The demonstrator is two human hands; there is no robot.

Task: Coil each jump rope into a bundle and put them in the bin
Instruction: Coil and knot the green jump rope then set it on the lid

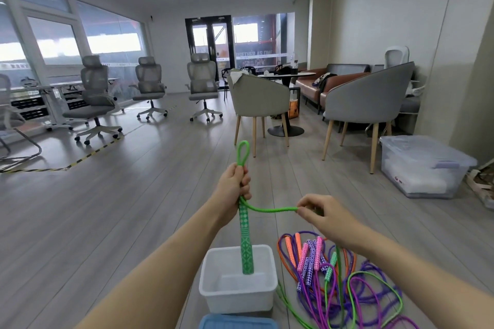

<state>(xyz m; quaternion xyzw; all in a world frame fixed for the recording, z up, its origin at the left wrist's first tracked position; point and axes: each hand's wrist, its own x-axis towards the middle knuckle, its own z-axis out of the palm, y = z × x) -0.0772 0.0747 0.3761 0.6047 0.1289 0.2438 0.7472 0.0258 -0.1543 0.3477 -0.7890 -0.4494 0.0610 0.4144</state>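
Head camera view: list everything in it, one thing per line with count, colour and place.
green jump rope: one, green, held up above the bin
bin: one, white, floor, near centre
jump rope pile: several, purple, orange, pink, green, floor right of bin
lid: one, blue, bottom edge
storage box: one, clear, floor at right
office chairs: three in a row, grey, left
armchairs: two, grey, around a round table
left hand: grips rope and handle
right hand: pinches rope
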